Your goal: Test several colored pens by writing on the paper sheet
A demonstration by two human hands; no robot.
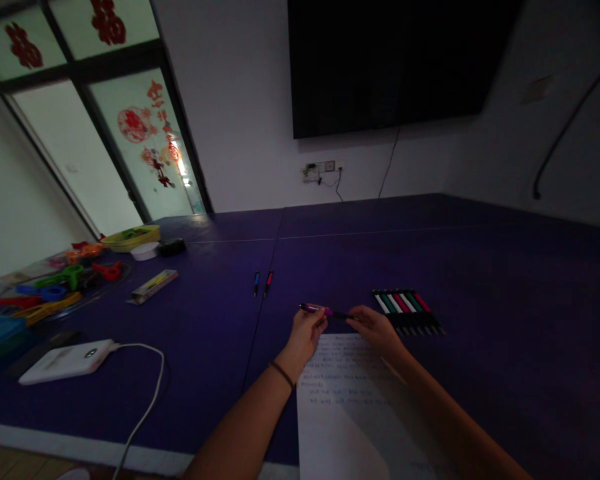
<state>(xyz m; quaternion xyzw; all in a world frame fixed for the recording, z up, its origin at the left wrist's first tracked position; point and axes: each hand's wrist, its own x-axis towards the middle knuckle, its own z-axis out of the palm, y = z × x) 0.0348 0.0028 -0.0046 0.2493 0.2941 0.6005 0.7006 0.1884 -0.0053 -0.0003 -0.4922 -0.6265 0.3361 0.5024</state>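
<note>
A purple pen with a dark grip lies sideways between my two hands, above the top edge of a written sheet of paper. My left hand pinches its left part, and a dark band circles that wrist. At the pen's dark right end are the closed fingers of my right hand. To the right lies a row of several pens with white, green and red barrels, side by side. Farther left, a blue pen and a red pen lie apart on the purple table.
A white power bank with a white cable rests at the left. Behind it are a long thin box, colourful plastic tools, a yellow basket and a black round item. A large screen hangs on the wall.
</note>
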